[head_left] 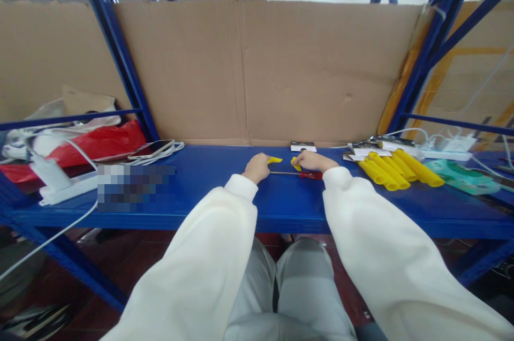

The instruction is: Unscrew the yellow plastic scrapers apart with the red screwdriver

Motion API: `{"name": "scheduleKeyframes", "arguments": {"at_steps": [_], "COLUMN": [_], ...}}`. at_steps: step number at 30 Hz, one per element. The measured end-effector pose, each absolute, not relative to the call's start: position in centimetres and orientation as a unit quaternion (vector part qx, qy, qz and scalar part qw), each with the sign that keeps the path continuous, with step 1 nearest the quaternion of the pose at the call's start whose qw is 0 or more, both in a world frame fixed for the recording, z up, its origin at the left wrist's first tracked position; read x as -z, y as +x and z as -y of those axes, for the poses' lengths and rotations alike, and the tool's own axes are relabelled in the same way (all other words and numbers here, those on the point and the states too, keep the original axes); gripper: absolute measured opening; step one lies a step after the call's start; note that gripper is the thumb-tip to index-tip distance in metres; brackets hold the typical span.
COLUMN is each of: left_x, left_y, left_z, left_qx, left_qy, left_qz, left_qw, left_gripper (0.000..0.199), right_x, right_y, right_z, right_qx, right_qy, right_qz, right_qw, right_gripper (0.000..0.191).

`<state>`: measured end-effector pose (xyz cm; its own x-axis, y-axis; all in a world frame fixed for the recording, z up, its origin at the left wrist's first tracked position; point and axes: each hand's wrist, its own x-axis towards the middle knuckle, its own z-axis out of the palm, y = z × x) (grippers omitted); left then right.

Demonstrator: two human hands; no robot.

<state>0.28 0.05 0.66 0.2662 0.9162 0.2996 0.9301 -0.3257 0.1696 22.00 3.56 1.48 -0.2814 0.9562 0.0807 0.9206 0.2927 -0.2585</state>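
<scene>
My left hand point(257, 168) is closed on a small yellow piece point(275, 160), whose tip points to the right. Across a short gap, the fingers of my right hand point(312, 161) pinch another small yellow piece point(296, 163). Whether the two pieces are parts of one thing I cannot tell. A screwdriver with a red handle point(311, 175) lies on the blue shelf top point(217, 191); its handle is just below my right hand, and its thin shaft runs left towards my left hand. Behind my right hand lies a small black-and-white card point(303, 146).
Several yellow tubes point(387, 172) lie at the right with black-and-white packages point(365, 149), beside a green packet point(463, 176). On the left are a white power strip point(74, 188), a red bag point(104, 143) and a coiled white cable point(160, 152). A cardboard panel point(297, 73) stands behind.
</scene>
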Motion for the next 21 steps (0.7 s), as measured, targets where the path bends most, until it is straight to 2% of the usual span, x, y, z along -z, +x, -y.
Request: {"name": "scheduleKeyframes", "arguments": {"at_steps": [11,21], "left_x": [-0.3,-0.2], "left_y": [0.4,0.5], "left_z": [0.0,-0.4], "left_qx": [0.204,0.201], "left_qy": [-0.801,-0.816], "left_qz": [0.563,0.541], "left_qw": [0.013,0.024], "left_gripper": [0.050,0.049], "right_x": [0.0,0.1], "right_y": [22.4,22.3], "right_z": [-5.3,-5.8], "right_qx": [-0.077,-0.080], "right_qy": [-0.585,-0.583], "right_qz": [0.800,0.799], "right_qw": [0.110,0.121], "right_gripper": [0.054,0.047]}}
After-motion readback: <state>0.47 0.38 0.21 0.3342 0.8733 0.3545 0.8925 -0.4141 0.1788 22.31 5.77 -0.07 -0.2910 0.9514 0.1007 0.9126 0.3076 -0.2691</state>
